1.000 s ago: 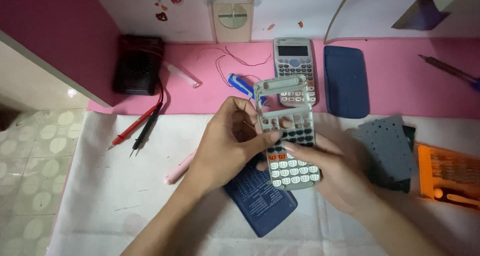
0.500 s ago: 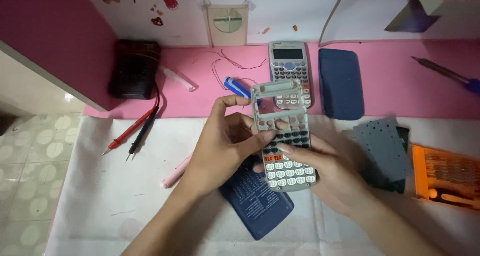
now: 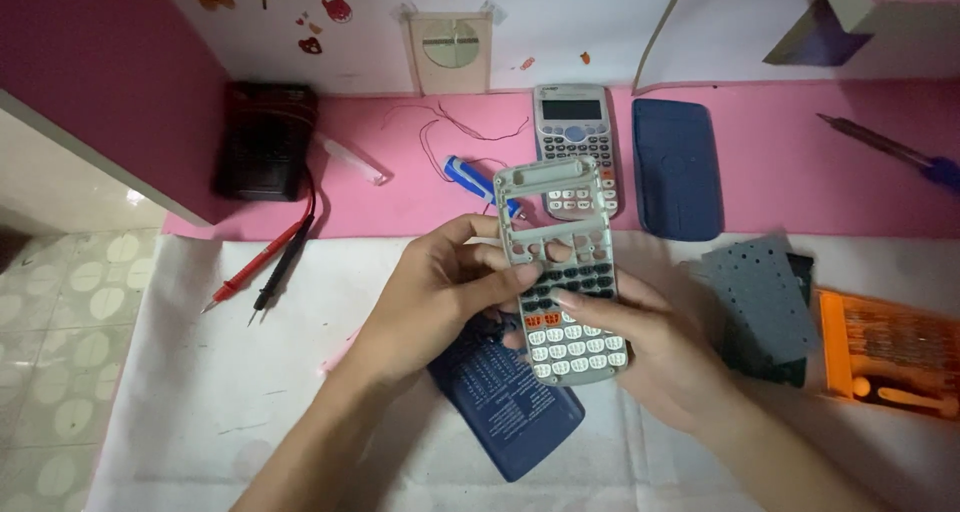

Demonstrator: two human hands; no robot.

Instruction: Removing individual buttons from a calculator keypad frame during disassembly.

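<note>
Both hands hold a grey calculator front shell (image 3: 562,272) above the white cloth. Its display window is an empty opening, some upper key holes are empty, and dark, orange and light keys fill the lower part. My left hand (image 3: 435,297) grips the shell's left edge, thumb on the front face. My right hand (image 3: 655,347) supports it from below and the right, with the index finger lying across the keys. A dark blue calculator back cover (image 3: 505,402) lies on the cloth beneath the hands.
A whole grey calculator (image 3: 573,137) and a dark blue slide cover (image 3: 677,167) lie on the pink desk. Black multimeter (image 3: 265,140) with red and black probes (image 3: 262,264) at left. Grey rubber keypad sheet (image 3: 765,297), orange screwdriver-bit case (image 3: 888,357), screwdriver (image 3: 885,150) at right.
The shell has shifted only slightly in the hands; my right index finger has moved across the keys. The view has drifted a little.
</note>
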